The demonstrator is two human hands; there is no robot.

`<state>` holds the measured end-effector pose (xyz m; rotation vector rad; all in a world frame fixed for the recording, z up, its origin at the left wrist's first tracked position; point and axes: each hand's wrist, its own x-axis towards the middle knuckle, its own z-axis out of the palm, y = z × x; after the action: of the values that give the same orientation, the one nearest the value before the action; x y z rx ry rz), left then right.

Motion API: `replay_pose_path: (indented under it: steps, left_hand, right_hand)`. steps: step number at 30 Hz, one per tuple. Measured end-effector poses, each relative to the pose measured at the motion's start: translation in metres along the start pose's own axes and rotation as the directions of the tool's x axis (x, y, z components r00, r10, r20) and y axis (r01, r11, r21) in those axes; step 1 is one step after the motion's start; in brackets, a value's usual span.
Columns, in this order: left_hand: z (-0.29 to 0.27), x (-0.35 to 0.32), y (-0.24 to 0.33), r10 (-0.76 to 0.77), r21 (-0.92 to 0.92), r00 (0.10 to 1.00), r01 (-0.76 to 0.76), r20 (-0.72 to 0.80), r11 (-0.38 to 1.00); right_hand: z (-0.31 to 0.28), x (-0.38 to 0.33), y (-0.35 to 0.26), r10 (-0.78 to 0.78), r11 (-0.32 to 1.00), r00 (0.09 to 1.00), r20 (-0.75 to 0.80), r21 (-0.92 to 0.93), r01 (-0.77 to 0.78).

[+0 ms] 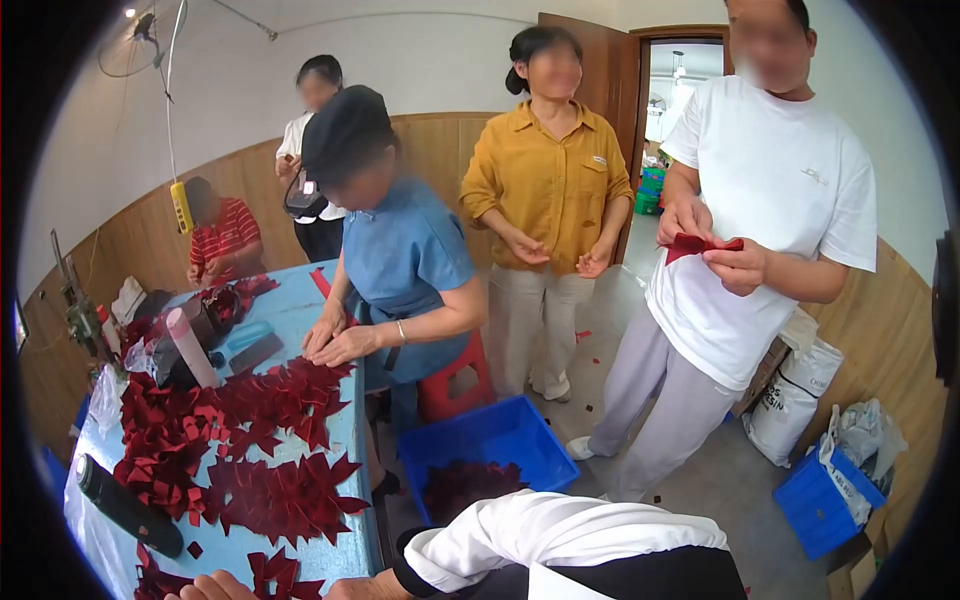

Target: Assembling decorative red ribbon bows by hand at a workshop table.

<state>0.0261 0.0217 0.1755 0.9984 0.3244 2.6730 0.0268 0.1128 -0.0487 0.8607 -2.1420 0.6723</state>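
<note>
At the lower edge, the fingers of my left hand (215,587) show beside dark red fabric bows; the frame cuts off the rest. My right hand (357,588) is low at the table's near edge, its fingers out of view. Between them lies a dark red bow (278,575). Just beyond, a row of overlapping bows (285,497) is laid out on the light blue table (345,545). A loose pile of bows (165,440) spreads to the left, with another row (290,390) farther back. A dark bottle (130,508) leans over at the left.
A co-worker in blue (405,240) handles bows at the table's far side. A blue crate (545,440) with bows stands on the floor beside the red stool (455,380). A person in white (770,190) holds a red bow. A pink bottle (192,348) stands on the table.
</note>
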Motion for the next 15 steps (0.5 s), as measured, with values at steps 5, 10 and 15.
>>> replay_pose_path:
  steps: [5, 10, 15]
  left_hand:
    - [-0.001, 0.003, -0.003, 0.065, 0.083, 0.997, -0.062, -0.039, 0.995]
    - [0.007, 0.001, -0.011, 0.025, 0.184, 0.994, -0.006, -0.103, 0.983]
    - [0.008, -0.001, -0.016, 0.070, 0.232, 0.990, -0.040, -0.123, 0.972]
  right_hand:
    - [0.010, -0.007, 0.007, 0.013, 0.999, 1.000, 0.026, -0.052, -0.012]
    - [0.009, -0.006, 0.006, 0.018, 0.998, 1.000, 0.017, -0.062, -0.017]
    - [0.007, -0.006, 0.005, 0.000, 0.997, 1.000, 0.000, -0.077, 0.000]
